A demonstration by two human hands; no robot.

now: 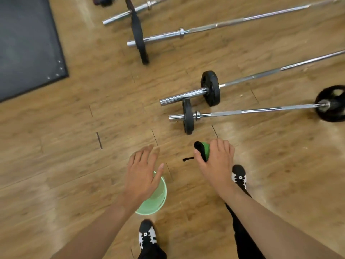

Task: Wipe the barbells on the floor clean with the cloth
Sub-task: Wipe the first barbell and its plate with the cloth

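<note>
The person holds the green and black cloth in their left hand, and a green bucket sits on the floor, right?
Not quite. The head view shows the cloth gripped in the right hand, not the left. The left hand is open above the green bucket, which does sit on the floor.

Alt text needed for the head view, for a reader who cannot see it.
A person's right hand grips a green and black cloth above a wooden floor, while the left hand hangs open over a green bucket. Several barbells lie on the floor ahead, with a dark mat at the upper left.
</note>
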